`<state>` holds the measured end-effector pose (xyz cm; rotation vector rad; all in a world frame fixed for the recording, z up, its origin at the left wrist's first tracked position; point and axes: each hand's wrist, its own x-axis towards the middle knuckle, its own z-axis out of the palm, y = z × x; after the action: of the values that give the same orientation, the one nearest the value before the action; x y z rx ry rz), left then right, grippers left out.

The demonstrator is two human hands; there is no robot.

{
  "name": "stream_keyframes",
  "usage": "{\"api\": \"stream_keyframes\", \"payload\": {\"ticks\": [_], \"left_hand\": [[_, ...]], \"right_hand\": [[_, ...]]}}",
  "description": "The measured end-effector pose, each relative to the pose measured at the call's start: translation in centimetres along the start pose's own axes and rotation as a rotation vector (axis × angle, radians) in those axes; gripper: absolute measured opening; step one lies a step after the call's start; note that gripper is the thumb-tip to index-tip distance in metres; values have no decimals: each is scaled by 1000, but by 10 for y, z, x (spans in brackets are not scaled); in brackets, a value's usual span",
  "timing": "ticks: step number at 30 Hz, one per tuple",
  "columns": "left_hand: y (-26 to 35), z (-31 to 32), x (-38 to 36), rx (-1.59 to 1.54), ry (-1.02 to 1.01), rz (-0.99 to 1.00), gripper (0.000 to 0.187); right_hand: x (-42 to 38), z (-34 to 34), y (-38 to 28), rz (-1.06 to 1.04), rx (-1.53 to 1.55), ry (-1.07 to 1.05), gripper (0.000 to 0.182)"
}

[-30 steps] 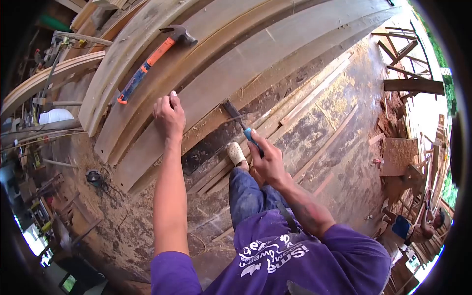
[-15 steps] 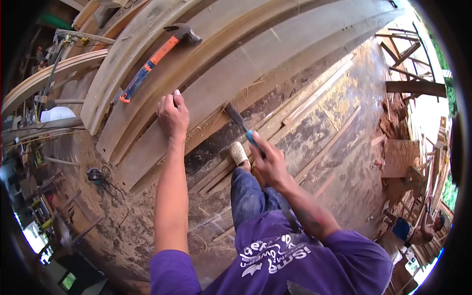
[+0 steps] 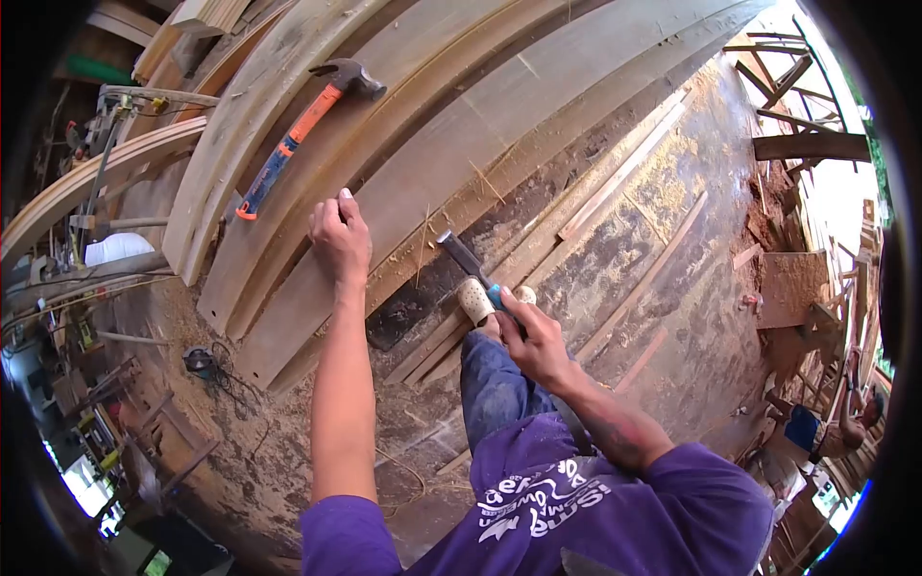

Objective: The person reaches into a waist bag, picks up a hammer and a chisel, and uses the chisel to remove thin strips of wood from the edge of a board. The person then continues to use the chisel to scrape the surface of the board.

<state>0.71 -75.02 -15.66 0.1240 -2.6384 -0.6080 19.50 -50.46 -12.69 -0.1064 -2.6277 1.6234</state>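
Observation:
My left hand (image 3: 340,235) rests with curled fingers on a long curved wooden plank (image 3: 461,144), holding nothing. My right hand (image 3: 534,336) grips the blue handle of a chisel (image 3: 471,264), whose dark blade points up toward the plank's lower edge but stands a little off it. A hammer (image 3: 303,120) with an orange and blue handle lies on the planks above my left hand. My jeans leg and pale shoe (image 3: 474,300) are below the chisel.
Several curved planks are stacked across the top. Loose wooden strips (image 3: 624,173) and sawdust cover the dirty floor on the right. A power tool with a cord (image 3: 200,361) lies on the floor at left. Another person (image 3: 826,432) sits at far right.
My right hand has drawn the chisel down and away from the plank's edge. My left hand stays on the plank. The view has shifted slightly.

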Motion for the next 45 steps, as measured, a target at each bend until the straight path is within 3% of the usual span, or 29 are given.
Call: {"api": "stream_keyframes", "payload": {"ticks": [3, 7, 8, 11, 15, 19, 25, 28, 34, 36, 42, 43, 45], "left_hand": [[2, -2, -5, -2, -10, 14, 39], [0, -1, 1, -41, -22, 10, 39], [-1, 0, 1, -40, -17, 1, 39], [-1, -5, -7, -52, -52, -33, 39], [-5, 2, -4, -55, -5, 15, 39], [-5, -1, -6, -26, -25, 2, 31], [-4, -1, -6, -41, -5, 7, 31], [-3, 0, -4, -51, -10, -3, 31], [-1, -3, -4, -61, -6, -6, 40], [-2, 0, -3, -60, -3, -15, 37], [-6, 4, -4, -39, 32, -3, 34], [-5, 4, -4, -34, 31, -5, 34], [-3, -2, -6, -48, -4, -26, 34]], "right_hand": [[5, 18, -3, -30, 13, 67, 33], [-11, 7, -3, -14, -66, -36, 32], [-14, 10, -1, -57, 35, 12, 33], [-3, 29, -3, 45, 44, 14, 35], [-20, 27, -1, -38, -42, 59, 35], [3, 21, -31, 251, 68, 30, 30], [-15, 30, -13, 38, -48, 141, 30], [-3, 34, -19, 205, 11, 64, 31], [-39, 47, -6, 40, 25, 135, 33], [-15, 46, -25, 136, 1, 67, 31], [-39, 42, 2, -32, 0, 81, 32], [-22, 38, -19, 128, -79, -22, 33], [-21, 55, -19, 65, 24, 84, 33]]}}
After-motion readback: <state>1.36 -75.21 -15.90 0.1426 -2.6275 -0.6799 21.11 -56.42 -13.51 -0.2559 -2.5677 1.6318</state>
